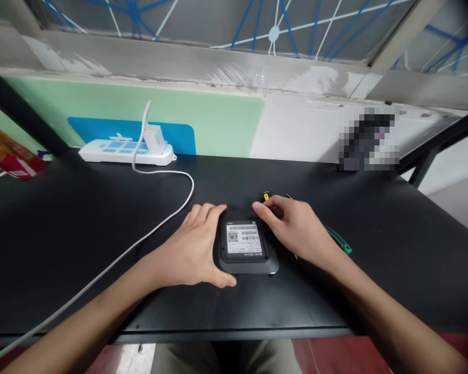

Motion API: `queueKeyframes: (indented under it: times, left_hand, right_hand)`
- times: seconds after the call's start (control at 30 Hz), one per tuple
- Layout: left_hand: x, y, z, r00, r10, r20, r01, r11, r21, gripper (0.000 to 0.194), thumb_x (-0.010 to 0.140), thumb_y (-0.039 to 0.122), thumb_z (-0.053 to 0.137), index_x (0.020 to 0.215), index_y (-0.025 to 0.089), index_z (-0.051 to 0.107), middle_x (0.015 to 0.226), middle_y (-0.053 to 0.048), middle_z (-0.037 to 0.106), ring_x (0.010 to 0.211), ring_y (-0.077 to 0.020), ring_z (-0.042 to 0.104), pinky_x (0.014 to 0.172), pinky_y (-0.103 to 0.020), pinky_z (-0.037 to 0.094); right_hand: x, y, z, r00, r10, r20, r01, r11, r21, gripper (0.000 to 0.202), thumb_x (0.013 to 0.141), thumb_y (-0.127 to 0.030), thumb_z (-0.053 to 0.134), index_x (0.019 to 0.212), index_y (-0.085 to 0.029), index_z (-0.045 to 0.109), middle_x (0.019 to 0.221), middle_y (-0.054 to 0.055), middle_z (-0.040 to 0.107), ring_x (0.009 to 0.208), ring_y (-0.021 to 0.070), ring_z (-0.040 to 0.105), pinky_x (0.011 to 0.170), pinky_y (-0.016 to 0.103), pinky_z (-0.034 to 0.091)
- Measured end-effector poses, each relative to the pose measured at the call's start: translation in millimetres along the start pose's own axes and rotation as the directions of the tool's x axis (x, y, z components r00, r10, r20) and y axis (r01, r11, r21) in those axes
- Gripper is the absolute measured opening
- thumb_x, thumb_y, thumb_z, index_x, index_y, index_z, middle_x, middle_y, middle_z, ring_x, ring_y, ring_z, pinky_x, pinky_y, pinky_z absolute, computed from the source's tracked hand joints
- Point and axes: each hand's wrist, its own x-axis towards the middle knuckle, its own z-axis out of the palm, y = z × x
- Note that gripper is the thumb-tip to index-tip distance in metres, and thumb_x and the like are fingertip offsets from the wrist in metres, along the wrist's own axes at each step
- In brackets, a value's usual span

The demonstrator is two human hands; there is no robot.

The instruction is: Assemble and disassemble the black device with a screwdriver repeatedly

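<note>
A flat black device (244,264) lies on the desk, its underside facing up with a white printed label (245,239) bearing a QR code and barcodes. My left hand (191,249) wraps round its left side, thumb along the near edge and fingers at the far edge. Over the device's right far corner is my right hand (296,223), its fingers curled in and the thumb stretched left. Just behind those fingers shows a yellow-and-black tool end (267,197). Whether the fingers hold anything is hidden. A green tool (340,241) sticks out past the right wrist.
A white power strip (120,154) with a plugged-in charger (155,139) stands against the wall. Its white cable (152,232) runs across the black desk (62,228) to the left. A red packet (13,156) is far left; a pixelated object (366,140) stands back right.
</note>
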Motion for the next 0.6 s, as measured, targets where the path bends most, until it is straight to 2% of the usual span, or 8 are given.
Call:
queueKeyframes:
  times: [0.17, 0.27, 0.37, 0.47, 0.6]
  left_hand:
    - [-0.5, 1.3, 0.1, 1.000, 0.000, -0.006, 0.000, 1.000, -0.007, 0.114, 0.052, 0.050, 0.086, 0.145, 0.010, 0.035, 0.140, -0.019, 0.043, 0.131, -0.0408, 0.038, 0.112, -0.058, 0.038]
    - [-0.2, 2.9, -0.1, 1.000, -0.010, -0.019, 0.010, 1.000, -0.011, 0.109, 0.050, 0.048, 0.086, 0.141, 0.012, 0.038, 0.137, -0.018, 0.044, 0.129, -0.0418, 0.040, 0.110, -0.060, 0.040]
    - [0.0, 3.6, 0.3, 0.999, -0.003, -0.032, 0.003, 1.000, -0.009, 0.107, 0.050, 0.048, 0.087, 0.139, 0.013, 0.039, 0.136, -0.018, 0.045, 0.129, -0.0417, 0.041, 0.108, -0.061, 0.041]
    - [-0.5, 2.9, 0.8, 1.000, -0.005, -0.029, 0.004, 1.000, -0.013, 0.111, 0.051, 0.049, 0.087, 0.142, 0.011, 0.037, 0.138, -0.019, 0.045, 0.130, -0.0418, 0.040, 0.110, -0.060, 0.040]
    - [-1.7, 0.5, 1.1, 1.000, -0.019, -0.012, 0.019, 1.000, -0.007, 0.120, 0.053, 0.054, 0.087, 0.149, 0.009, 0.031, 0.145, -0.021, 0.041, 0.136, -0.0430, 0.035, 0.114, -0.059, 0.036]
  right_hand:
    - [1.8, -0.3, 1.2, 1.000, 0.016, 0.014, -0.016, 1.000, 0.022, 0.049, 0.092, -0.065, 0.048, 0.081, -0.021, 0.066, 0.071, 0.001, 0.068, 0.059, 0.0140, 0.054, 0.062, 0.030, 0.039]
    - [1.0, 1.1, 0.7, 1.000, -0.016, 0.008, 0.016, 1.000, 0.022, 0.047, 0.094, -0.062, 0.048, 0.085, -0.021, 0.068, 0.077, 0.002, 0.070, 0.062, 0.0142, 0.057, 0.064, 0.030, 0.040]
    - [-1.9, 2.2, -1.3, 0.996, -0.086, 0.004, 0.086, 0.995, -0.058, 0.047, 0.097, -0.056, 0.046, 0.075, -0.020, 0.065, 0.075, 0.001, 0.066, 0.060, 0.0124, 0.053, 0.063, 0.030, 0.038]
    - [-5.2, 1.8, -2.8, 0.990, -0.139, 0.029, 0.141, 0.983, -0.117, 0.050, 0.100, -0.053, 0.044, 0.066, -0.019, 0.061, 0.071, 0.001, 0.062, 0.060, 0.0114, 0.050, 0.064, 0.030, 0.037]
    - [-7.3, -0.2, -3.0, 0.990, -0.137, 0.016, 0.138, 0.984, -0.109, 0.042, 0.099, -0.048, 0.047, 0.076, -0.020, 0.067, 0.075, 0.001, 0.068, 0.061, 0.0117, 0.054, 0.064, 0.029, 0.038]
